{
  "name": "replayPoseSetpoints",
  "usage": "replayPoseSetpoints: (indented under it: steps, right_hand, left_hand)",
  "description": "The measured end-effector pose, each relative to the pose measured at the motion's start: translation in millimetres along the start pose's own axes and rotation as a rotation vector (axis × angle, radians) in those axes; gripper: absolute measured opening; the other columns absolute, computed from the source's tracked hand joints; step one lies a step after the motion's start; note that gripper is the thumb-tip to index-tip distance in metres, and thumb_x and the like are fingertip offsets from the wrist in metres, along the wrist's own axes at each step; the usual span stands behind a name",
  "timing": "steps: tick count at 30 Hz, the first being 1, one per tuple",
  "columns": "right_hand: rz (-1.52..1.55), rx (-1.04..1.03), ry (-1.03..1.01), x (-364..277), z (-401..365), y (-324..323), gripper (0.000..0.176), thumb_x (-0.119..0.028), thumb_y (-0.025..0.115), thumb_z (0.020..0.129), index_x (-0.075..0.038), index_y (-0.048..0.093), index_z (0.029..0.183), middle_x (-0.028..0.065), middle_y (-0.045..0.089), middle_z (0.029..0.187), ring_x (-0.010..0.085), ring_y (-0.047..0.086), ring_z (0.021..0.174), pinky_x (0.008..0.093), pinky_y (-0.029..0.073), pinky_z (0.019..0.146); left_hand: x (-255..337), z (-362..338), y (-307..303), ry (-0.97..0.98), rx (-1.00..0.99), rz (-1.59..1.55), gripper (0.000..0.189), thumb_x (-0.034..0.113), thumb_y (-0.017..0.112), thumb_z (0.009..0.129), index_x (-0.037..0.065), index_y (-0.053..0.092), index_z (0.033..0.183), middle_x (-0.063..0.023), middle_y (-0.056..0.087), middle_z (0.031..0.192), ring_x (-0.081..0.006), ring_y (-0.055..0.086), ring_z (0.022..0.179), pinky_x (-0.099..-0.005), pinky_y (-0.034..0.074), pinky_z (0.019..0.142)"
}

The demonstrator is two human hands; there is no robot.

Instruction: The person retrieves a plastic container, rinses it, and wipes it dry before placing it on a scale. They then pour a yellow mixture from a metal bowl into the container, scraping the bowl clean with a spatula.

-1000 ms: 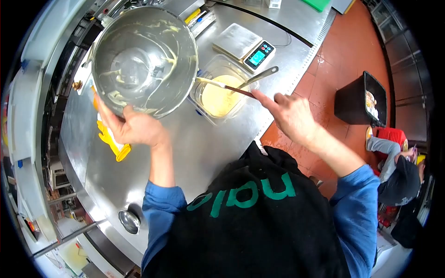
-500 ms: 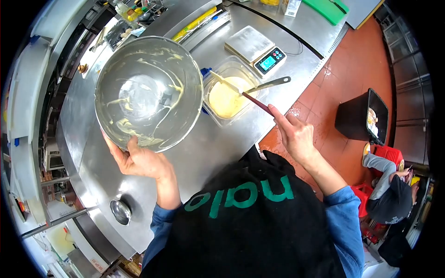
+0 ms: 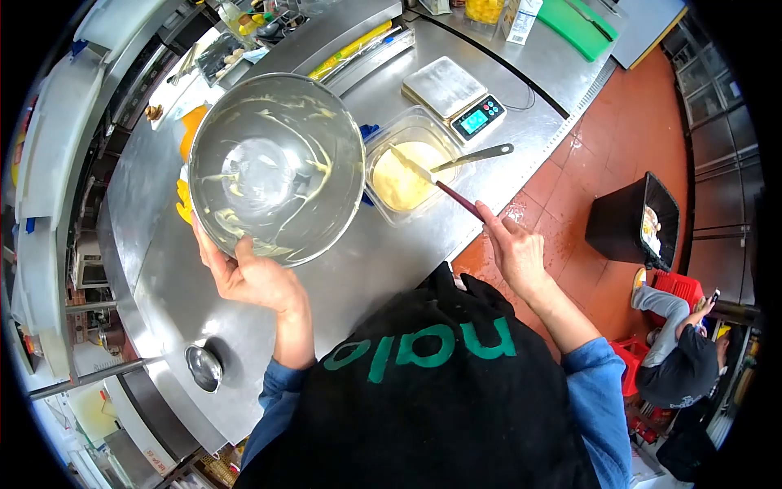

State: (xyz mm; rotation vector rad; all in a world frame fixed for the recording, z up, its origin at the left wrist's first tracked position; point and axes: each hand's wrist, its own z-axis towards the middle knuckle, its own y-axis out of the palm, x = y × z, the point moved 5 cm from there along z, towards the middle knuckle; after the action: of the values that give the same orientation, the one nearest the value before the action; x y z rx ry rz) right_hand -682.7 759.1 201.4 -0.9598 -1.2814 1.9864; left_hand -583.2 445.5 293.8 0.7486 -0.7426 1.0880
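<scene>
My left hand [image 3: 259,281] grips the lower rim of a large steel mixing bowl [image 3: 261,171], thumb on the inside. The bowl is tilted with its mouth toward me, and pale yellow streaks smear its wall. In my right hand [image 3: 516,248] is a spatula [image 3: 458,200] with a reddish-brown handle. Its pale blade lies over the creamy yellow mixture [image 3: 401,183] in a clear plastic container [image 3: 389,213]. Another utensil with a grey metal handle [image 3: 481,155] leans in the same container, across its right rim.
A digital scale [image 3: 456,94] stands behind the container. Past the bowl's left edge show orange-yellow shapes [image 3: 186,200]. A small metal bowl [image 3: 204,368] sits at the near left. Right of the steel table are a black bin [image 3: 631,224] and a seated person [image 3: 680,359].
The spatula blade has shifted slightly within the container, and the bowl stands a little nearer to it. Orange-yellow shapes have appeared behind the bowl's left side. The seated person's arm has moved.
</scene>
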Motion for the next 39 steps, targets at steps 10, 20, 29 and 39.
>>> replayPoseSetpoints:
  steps: [10, 20, 29, 39]
  right_hand:
    - [1.28, -0.19, 0.471, 0.4, 29.2, -38.8, 0.034, -0.015, 0.052, 0.097, -0.001, 0.056, 0.128, -0.0067, 0.037, 0.058, 0.0032, 0.032, 0.049, 0.0206, 0.026, 0.046]
    - [-0.419, 0.177, -0.568, -41.4, 137.1, -80.5, 0.083, -0.003, 0.059, 0.071, -0.027, 0.033, 0.146, 0.0071, 0.056, 0.081, 0.0188, 0.058, 0.056, 0.031, 0.051, 0.052]
    - [0.35, -0.256, -0.102, -62.8, 84.0, 10.2, 0.043, -0.003, 0.056, 0.086, -0.013, 0.059, 0.127, 0.016, 0.067, 0.084, 0.0243, 0.066, 0.063, 0.0351, 0.052, 0.058]
    - [1.962, -0.996, 0.574, -167.0, 63.6, -3.4, 0.04, -0.017, 0.051, 0.098, -0.011, 0.048, 0.137, -0.008, 0.034, 0.058, 0.0031, 0.03, 0.05, 0.0196, 0.023, 0.044]
  left_hand:
    - [9.2, -2.1, 17.4, 0.03, -0.068, 0.049, 0.061, -0.018, 0.044, 0.067, -0.005, 0.056, 0.126, -0.013, 0.052, 0.133, -0.0219, 0.05, 0.122, -0.0346, 0.036, 0.105]
    - [16.8, -2.3, 29.4, 0.012, -0.151, -0.025, 0.064, -0.018, 0.043, 0.065, -0.005, 0.055, 0.126, -0.0128, 0.056, 0.131, -0.0214, 0.051, 0.121, -0.0327, 0.035, 0.105]
    - [22.7, 10.8, 43.8, 0.273, -0.236, 0.096, 0.059, -0.016, 0.044, 0.068, -0.006, 0.057, 0.124, -0.0147, 0.056, 0.13, -0.026, 0.048, 0.125, -0.0368, 0.033, 0.108]
    - [34.6, 12.0, 37.8, 0.448, -0.155, 0.26, 0.035, -0.006, 0.053, 0.087, -0.009, 0.056, 0.122, -0.0176, 0.057, 0.128, -0.0305, 0.045, 0.126, -0.0401, 0.033, 0.105]
